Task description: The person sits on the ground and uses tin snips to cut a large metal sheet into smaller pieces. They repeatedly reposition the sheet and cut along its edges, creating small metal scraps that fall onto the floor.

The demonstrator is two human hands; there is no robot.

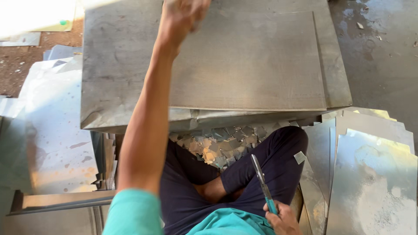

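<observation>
1. Already a heap of small cut squares (pixel 220 146) lies between the knees.
2. Left hand (pixel 183 15) rests on the top metal sheet (pixel 248 61) of the stack ahead; blurred, finger state unclear.
3. Right hand (pixel 283 217) is curled round the shears (pixel 263 185), blades closed.
4. Top sheet looks uncut; notched sheets (pixel 370 165) lie at the right.

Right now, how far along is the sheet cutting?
Done: a pile of small metal offcuts by the legs. In hand: right hand holds snips; left hand reaches onto the top metal sheet. Left: stacked sheets at the right look uncut.
</observation>
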